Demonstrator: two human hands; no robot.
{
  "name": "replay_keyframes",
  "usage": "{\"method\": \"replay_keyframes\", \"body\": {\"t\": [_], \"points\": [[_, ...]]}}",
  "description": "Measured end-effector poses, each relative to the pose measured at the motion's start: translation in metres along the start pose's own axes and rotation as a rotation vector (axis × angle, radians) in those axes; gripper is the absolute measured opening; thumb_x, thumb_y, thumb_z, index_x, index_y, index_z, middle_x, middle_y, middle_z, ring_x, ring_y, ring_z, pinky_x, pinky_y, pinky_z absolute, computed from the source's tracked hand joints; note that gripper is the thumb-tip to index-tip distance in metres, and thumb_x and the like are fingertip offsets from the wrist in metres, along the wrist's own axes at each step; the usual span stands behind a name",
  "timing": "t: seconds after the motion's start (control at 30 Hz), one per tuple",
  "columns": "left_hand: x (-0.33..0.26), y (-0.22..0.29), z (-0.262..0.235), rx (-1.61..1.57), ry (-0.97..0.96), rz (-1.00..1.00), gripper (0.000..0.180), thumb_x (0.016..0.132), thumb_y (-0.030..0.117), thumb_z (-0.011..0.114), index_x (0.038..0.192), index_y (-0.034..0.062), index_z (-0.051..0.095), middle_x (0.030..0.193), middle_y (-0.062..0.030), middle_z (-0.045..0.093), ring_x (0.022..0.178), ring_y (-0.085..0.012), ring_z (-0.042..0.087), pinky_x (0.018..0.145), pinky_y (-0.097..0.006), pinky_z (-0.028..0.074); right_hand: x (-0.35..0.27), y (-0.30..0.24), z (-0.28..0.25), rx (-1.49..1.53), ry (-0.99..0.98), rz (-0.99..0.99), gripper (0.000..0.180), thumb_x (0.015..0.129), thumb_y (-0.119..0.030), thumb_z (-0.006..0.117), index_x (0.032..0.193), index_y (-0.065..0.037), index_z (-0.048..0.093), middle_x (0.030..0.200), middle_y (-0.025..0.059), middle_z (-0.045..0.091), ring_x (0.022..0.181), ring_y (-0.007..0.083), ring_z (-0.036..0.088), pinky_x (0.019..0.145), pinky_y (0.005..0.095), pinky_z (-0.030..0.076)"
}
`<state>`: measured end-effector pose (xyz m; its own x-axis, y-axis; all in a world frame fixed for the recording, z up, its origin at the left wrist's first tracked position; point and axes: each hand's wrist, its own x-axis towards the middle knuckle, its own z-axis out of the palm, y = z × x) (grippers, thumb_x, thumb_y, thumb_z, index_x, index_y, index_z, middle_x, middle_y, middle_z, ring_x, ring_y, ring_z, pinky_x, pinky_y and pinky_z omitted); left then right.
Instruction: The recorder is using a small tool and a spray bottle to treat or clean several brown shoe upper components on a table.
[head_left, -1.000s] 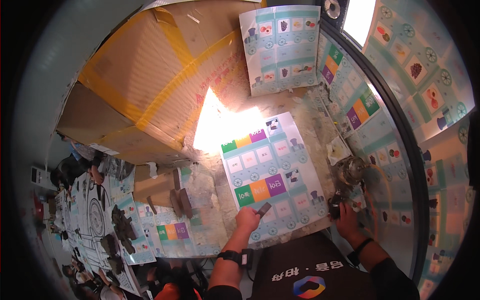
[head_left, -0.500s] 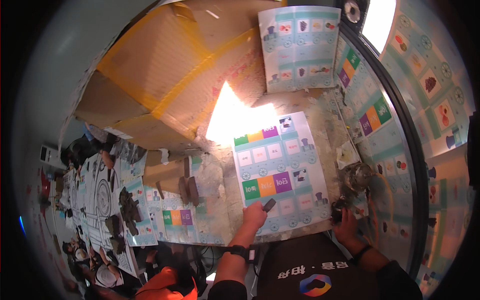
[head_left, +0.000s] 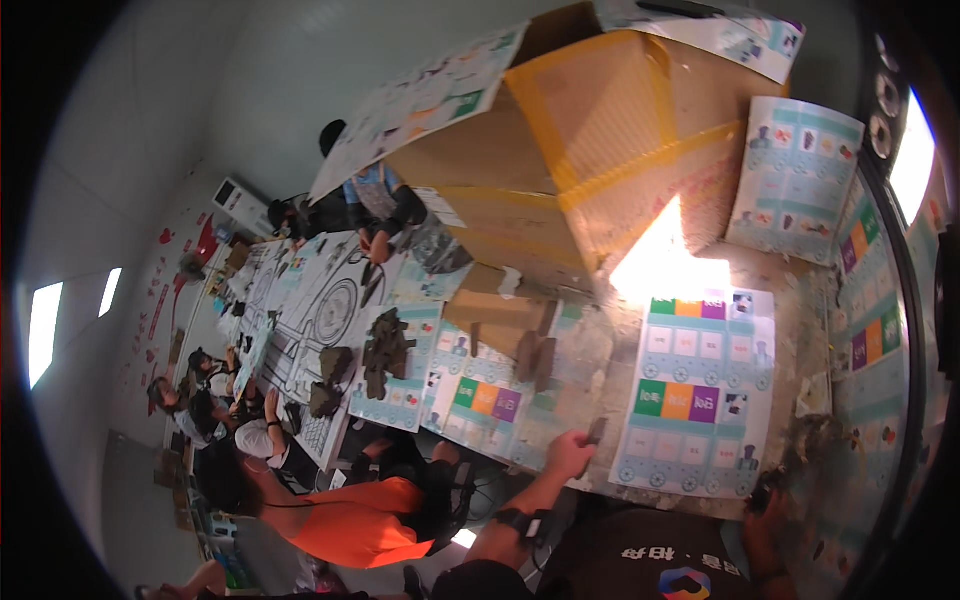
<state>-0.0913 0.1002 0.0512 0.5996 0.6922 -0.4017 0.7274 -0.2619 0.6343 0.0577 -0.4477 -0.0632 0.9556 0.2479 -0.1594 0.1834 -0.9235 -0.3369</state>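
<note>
My left hand [head_left: 568, 456] pinches a small dark flat piece [head_left: 597, 430] just off the left edge of a printed sheet [head_left: 700, 395] with rows of coloured and pale squares. That sheet lies flat on the worn table in front of me. At the sheet's lower right corner, my right hand [head_left: 762, 500] is curled around a small dark object in dim light. A watch sits on my left wrist.
A second printed sheet [head_left: 470, 395] lies to the left, with dark pieces [head_left: 385, 350] heaped beyond it. A big cardboard box with yellow tape [head_left: 600, 150] and a small box [head_left: 500, 310] stand behind. A person in orange [head_left: 350, 520] sits at my left; others work along the long table [head_left: 300, 300].
The view has swung left, showing more of the long table and the people. My left hand has moved left with the dark piece, from over the sheet to beside its left edge.
</note>
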Motion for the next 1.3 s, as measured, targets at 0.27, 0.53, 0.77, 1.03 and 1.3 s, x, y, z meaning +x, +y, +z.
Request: {"method": "replay_keyframes", "body": {"t": [0.27,0.53,0.77,1.03,1.3], "points": [[0.008,-0.190,-0.175,-0.545,0.577,-0.210,0.033,0.079,0.012,0.078,0.108,-0.0036,0.071,0.082,-0.0093,0.072,0.066,-0.0182,0.065,0.060,-0.032,0.051,0.004,-0.090,-0.020,-0.097,0.229,-0.049,0.075,0.084,-0.014,0.069,0.151,-0.001,0.037,0.159,0.0296,0.031,0.148,0.0499,0.029,0.121,0.0593,0.022],[0.068,-0.317,-0.272,-1.092,0.711,-0.313,0.020,0.082,0.002,0.075,0.097,-0.0061,0.067,0.085,-0.0094,0.068,0.072,-0.0218,0.067,0.063,-0.034,0.053,-0.028,-0.138,0.051,-0.270,0.458,-0.200,0.067,0.082,-0.016,0.068,0.144,-0.001,0.047,0.153,0.0291,0.040,0.142,0.0480,0.038,0.118,0.0576,0.030],[0.143,-0.369,-0.325,-0.754,0.820,-0.282,0.024,0.077,0.007,0.081,0.094,-0.0072,0.070,0.089,-0.0123,0.073,0.077,-0.0211,0.070,0.070,-0.035,0.056,-0.020,-0.168,0.043,-0.280,0.326,-0.318,0.069,0.078,-0.014,0.067,0.143,-0.002,0.046,0.154,0.0301,0.036,0.144,0.0500,0.033,0.118,0.0636,0.025],[0.162,-0.391,-0.330,-1.073,0.683,-0.489,0.026,0.079,0.002,0.079,0.101,-0.0058,0.068,0.096,-0.0134,0.073,0.079,-0.0249,0.072,0.069,-0.035,0.057,-0.033,-0.272,-0.011,-0.292,0.227,-0.276,0.060,0.082,-0.021,0.069,0.137,-0.003,0.055,0.147,0.0282,0.047,0.133,0.0499,0.044,0.110,0.0608,0.036],[0.157,-0.368,-0.322,-1.020,0.694,-0.568,0.027,0.079,0.002,0.080,0.103,-0.0056,0.069,0.098,-0.0141,0.074,0.079,-0.0264,0.072,0.070,-0.037,0.059,-0.030,-0.271,0.006,-0.273,0.043,-0.293,0.065,0.081,-0.017,0.067,0.143,-0.003,0.055,0.148,0.0304,0.049,0.126,0.0488,0.053,0.104,0.0536,0.048]]}}
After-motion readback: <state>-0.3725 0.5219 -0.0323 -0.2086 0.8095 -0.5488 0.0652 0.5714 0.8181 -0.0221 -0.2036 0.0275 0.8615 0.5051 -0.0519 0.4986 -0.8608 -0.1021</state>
